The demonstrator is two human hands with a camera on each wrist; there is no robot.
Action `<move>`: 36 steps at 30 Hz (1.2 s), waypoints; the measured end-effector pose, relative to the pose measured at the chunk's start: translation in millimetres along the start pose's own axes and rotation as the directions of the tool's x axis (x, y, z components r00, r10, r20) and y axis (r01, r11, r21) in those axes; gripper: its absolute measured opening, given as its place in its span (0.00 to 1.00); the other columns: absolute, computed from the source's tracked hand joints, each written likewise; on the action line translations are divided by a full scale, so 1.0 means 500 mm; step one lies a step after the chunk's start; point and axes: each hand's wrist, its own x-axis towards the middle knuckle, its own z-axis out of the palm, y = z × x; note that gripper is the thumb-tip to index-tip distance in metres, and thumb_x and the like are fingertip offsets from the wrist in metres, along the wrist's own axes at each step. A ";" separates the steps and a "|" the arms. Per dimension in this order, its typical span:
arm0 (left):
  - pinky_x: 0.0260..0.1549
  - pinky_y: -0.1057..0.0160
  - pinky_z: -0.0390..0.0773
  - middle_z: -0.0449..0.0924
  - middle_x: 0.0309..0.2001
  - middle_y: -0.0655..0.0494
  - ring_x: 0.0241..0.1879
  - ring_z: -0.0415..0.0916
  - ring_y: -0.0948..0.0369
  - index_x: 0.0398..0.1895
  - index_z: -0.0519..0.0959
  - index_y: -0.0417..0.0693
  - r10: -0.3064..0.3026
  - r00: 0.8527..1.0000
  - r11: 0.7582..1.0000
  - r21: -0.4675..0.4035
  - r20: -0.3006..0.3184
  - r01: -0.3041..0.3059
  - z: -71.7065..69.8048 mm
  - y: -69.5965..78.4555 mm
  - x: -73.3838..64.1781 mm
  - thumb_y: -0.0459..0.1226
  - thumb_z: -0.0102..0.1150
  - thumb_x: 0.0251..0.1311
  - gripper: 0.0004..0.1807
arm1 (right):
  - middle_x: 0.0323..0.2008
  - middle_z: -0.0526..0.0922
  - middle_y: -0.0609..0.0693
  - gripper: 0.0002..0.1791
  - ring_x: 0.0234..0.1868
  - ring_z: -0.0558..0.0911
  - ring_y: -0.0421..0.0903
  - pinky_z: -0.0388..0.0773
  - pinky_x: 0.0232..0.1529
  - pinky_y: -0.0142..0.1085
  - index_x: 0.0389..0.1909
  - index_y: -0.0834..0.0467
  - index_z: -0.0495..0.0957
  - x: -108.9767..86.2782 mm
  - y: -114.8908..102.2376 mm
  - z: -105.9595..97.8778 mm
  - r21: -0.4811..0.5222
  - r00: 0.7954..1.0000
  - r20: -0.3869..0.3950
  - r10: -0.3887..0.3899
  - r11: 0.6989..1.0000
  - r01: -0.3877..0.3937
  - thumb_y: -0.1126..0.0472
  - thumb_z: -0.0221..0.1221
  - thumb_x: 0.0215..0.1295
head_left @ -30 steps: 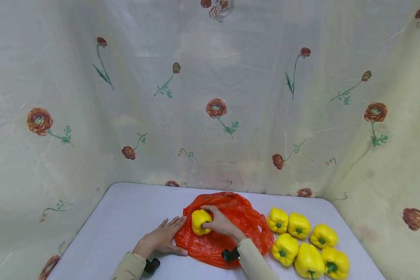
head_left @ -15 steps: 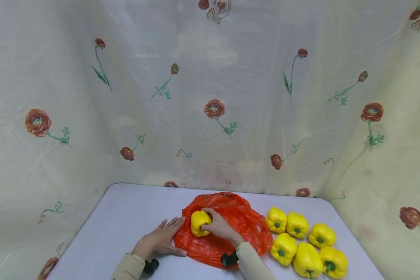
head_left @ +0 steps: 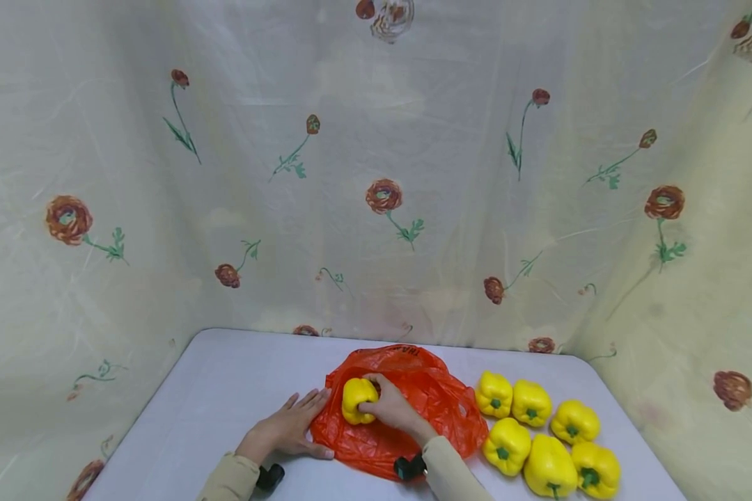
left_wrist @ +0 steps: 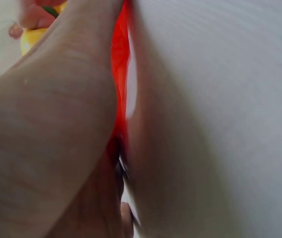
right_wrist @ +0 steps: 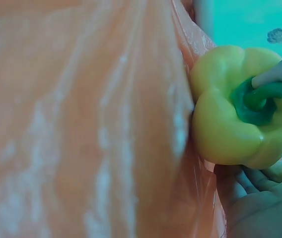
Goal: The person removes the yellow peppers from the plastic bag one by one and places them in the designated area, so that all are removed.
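Observation:
A yellow bell pepper (head_left: 356,401) sits on the left part of a red plastic bag (head_left: 407,445) spread on the table. My right hand (head_left: 393,406) grips this pepper from its right side. In the right wrist view the pepper's green stem (right_wrist: 257,101) shows, with a digit pressed beside it. To the left, my left hand (head_left: 292,423) lies flat, fingers straight, its fingertips over the bag's left edge. The left wrist view is mostly forearm and tabletop, with a strip of the red bag (left_wrist: 121,64) beyond.
Several more yellow bell peppers (head_left: 507,446) stand grouped on the white table (head_left: 244,369), right of the bag. A flower-printed curtain (head_left: 276,209) hangs behind the table and along both sides. Small black wrist cameras (head_left: 269,478) sit under the wrists.
My right fingers have shifted slightly toward me on the pepper. The pepper, the bag and my left hand look almost the same; the head view has moved a little.

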 end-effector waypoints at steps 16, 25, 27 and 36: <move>0.74 0.42 0.41 0.50 0.77 0.54 0.77 0.43 0.53 0.77 0.48 0.50 -0.005 1.000 1.000 0.013 -0.003 0.005 0.001 0.000 0.003 0.72 0.61 0.40 0.65 | 0.56 0.73 0.54 0.37 0.52 0.73 0.51 0.78 0.56 0.54 0.63 0.57 0.65 -0.018 0.003 -0.008 -0.017 0.999 -0.030 0.013 1.000 -0.013 0.53 0.69 0.54; 0.74 0.41 0.41 0.50 0.77 0.53 0.77 0.43 0.52 0.77 0.49 0.49 -0.005 1.000 1.000 0.008 -0.008 0.005 0.003 -0.001 0.005 0.72 0.62 0.39 0.65 | 0.57 0.74 0.54 0.37 0.51 0.74 0.51 0.78 0.56 0.52 0.63 0.57 0.66 -0.029 0.001 -0.021 0.009 1.000 -0.023 0.020 1.000 -0.019 0.52 0.69 0.55; 0.74 0.41 0.41 0.50 0.77 0.53 0.77 0.43 0.52 0.77 0.49 0.49 -0.010 1.000 1.000 0.009 -0.009 0.011 0.003 0.000 0.005 0.72 0.62 0.39 0.65 | 0.57 0.73 0.54 0.37 0.52 0.74 0.50 0.78 0.56 0.52 0.63 0.57 0.66 -0.032 0.001 -0.025 0.011 0.999 -0.025 0.024 1.000 -0.023 0.51 0.69 0.55; 0.74 0.42 0.40 0.49 0.77 0.53 0.77 0.42 0.51 0.77 0.48 0.49 -0.021 1.000 1.000 0.004 0.006 0.021 -0.002 0.002 0.003 0.72 0.62 0.38 0.66 | 0.58 0.73 0.54 0.36 0.52 0.74 0.51 0.79 0.55 0.50 0.64 0.57 0.66 -0.060 -0.005 -0.041 0.013 0.999 -0.025 0.022 1.000 -0.021 0.53 0.68 0.55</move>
